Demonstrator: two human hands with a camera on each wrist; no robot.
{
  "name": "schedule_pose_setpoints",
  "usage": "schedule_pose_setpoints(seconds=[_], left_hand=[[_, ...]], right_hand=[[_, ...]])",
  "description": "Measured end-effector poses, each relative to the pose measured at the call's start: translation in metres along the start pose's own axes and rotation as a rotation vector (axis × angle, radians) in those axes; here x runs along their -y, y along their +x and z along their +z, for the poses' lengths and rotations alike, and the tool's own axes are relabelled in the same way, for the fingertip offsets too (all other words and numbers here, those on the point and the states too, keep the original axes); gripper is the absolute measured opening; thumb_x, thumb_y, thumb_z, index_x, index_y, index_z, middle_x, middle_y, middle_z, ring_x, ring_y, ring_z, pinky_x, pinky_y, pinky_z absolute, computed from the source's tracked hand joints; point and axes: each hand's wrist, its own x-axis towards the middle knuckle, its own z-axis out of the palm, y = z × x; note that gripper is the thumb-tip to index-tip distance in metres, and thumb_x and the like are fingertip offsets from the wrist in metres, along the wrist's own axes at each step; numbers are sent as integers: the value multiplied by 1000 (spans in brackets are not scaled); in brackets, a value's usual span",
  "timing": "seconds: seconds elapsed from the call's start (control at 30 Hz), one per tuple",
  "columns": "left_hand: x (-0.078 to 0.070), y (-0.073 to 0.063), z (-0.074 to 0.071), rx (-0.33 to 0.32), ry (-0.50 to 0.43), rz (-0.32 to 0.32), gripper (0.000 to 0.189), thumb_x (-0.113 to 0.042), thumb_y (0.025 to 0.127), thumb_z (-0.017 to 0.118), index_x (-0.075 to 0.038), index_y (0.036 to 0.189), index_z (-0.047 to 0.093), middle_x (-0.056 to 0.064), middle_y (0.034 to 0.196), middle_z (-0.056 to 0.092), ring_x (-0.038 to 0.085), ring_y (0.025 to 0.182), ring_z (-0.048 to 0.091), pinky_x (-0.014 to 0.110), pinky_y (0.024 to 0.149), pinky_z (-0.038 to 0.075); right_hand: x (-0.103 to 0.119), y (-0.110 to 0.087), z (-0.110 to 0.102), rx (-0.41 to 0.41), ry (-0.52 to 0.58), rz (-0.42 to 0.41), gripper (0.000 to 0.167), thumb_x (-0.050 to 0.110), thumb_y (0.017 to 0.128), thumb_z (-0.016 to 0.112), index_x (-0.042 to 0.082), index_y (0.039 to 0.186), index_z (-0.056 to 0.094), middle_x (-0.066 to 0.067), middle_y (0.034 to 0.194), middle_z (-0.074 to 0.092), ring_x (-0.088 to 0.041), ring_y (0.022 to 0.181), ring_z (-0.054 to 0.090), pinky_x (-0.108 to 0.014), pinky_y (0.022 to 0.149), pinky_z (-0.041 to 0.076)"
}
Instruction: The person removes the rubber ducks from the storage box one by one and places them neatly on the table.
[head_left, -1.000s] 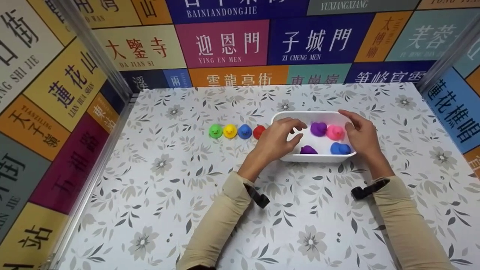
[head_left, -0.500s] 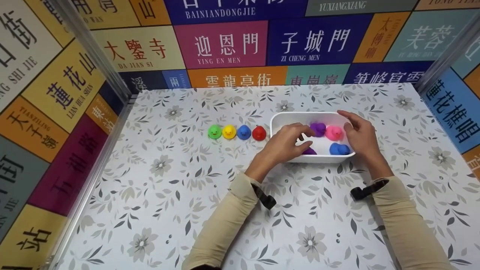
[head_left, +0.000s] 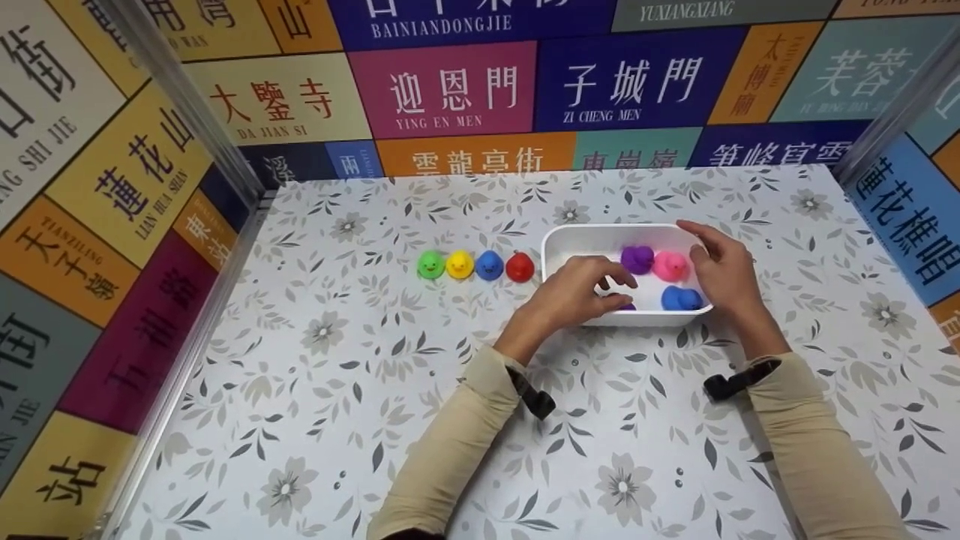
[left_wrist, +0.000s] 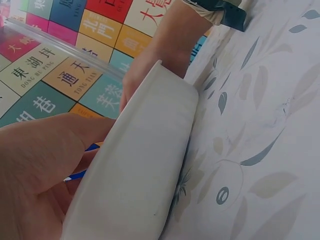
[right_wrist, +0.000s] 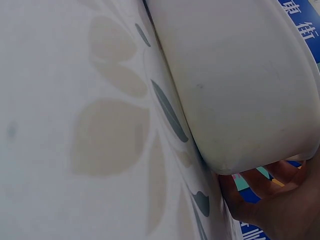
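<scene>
A white plastic bin (head_left: 637,318) holds several rubber ducks. My left hand (head_left: 574,294) reaches over its near left wall, fingers bent and thumb apart, above a purple duck (head_left: 629,307) that is mostly hidden behind the hand. In the left wrist view, the left hand (left_wrist: 37,165) is beside the bin's outer wall (left_wrist: 135,155). At the right end, my right hand (head_left: 727,274) grips the bin's wall and rim; the right wrist view shows its fingers (right_wrist: 260,182) against the wall. Another purple duck (head_left: 637,259), a pink duck (head_left: 670,265) and a blue duck (head_left: 681,298) lie inside.
Left of the bin, a green duck (head_left: 430,265), a yellow duck (head_left: 459,265), a blue duck (head_left: 489,265) and a red duck (head_left: 520,266) stand in a row. A floral cloth (head_left: 322,420) covers the table. Printed panels (head_left: 450,86) wall the back and sides.
My left hand has moved right and lower into the bin, covering most of the near purple duck and uncovering the red duck. The right hand has stayed at the bin's right end.
</scene>
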Motion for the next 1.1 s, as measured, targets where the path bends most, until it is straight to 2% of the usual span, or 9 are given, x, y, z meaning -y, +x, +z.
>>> schedule_pose_setpoints(seconds=[0.2, 0.37, 0.5, 0.8, 1.1], left_hand=[[-1, -1, -2, 19, -4, -48, 17, -24, 100, 80, -17, 114, 86, -7, 105, 84, 3, 85, 69, 13, 76, 48], [-3, 0, -2, 12, 28, -74, 13, -28, 98, 83, -20, 106, 88, -10, 99, 84, 3, 78, 59, 14, 72, 41], [-4, 1, -2, 4, 37, -89, 13, -28, 97, 84, -19, 105, 88, -10, 99, 85, 2, 78, 59, 15, 73, 42], [-1, 2, 1, -15, 33, -109, 19, -26, 97, 83, -11, 109, 84, -2, 102, 84, 5, 90, 71, 15, 81, 51], [2, 2, 2, 4, 17, -70, 14, -17, 101, 77, -12, 110, 86, -1, 102, 85, 2, 89, 74, 10, 78, 50]], right_hand=[[0, 0, 1, -4, 7, -4, 47, 16, 113, 45, 23, 157, 59, -10, 167, 51, -33, 161, 41, -52, 134, 31], [0, 0, 0, -14, 4, 2, 48, 18, 113, 43, 23, 157, 59, -10, 167, 52, -33, 159, 43, -53, 133, 32], [0, -1, 0, -19, 7, -4, 48, 18, 112, 43, 22, 157, 59, -10, 166, 52, -34, 159, 44, -54, 133, 32], [-2, 0, 0, -23, -2, -4, 48, 16, 112, 43, 22, 157, 60, -9, 166, 53, -33, 158, 44, -53, 133, 33], [-1, 0, 1, -13, 2, 5, 48, 17, 113, 43, 22, 158, 58, -9, 167, 51, -33, 160, 42, -53, 133, 31]])
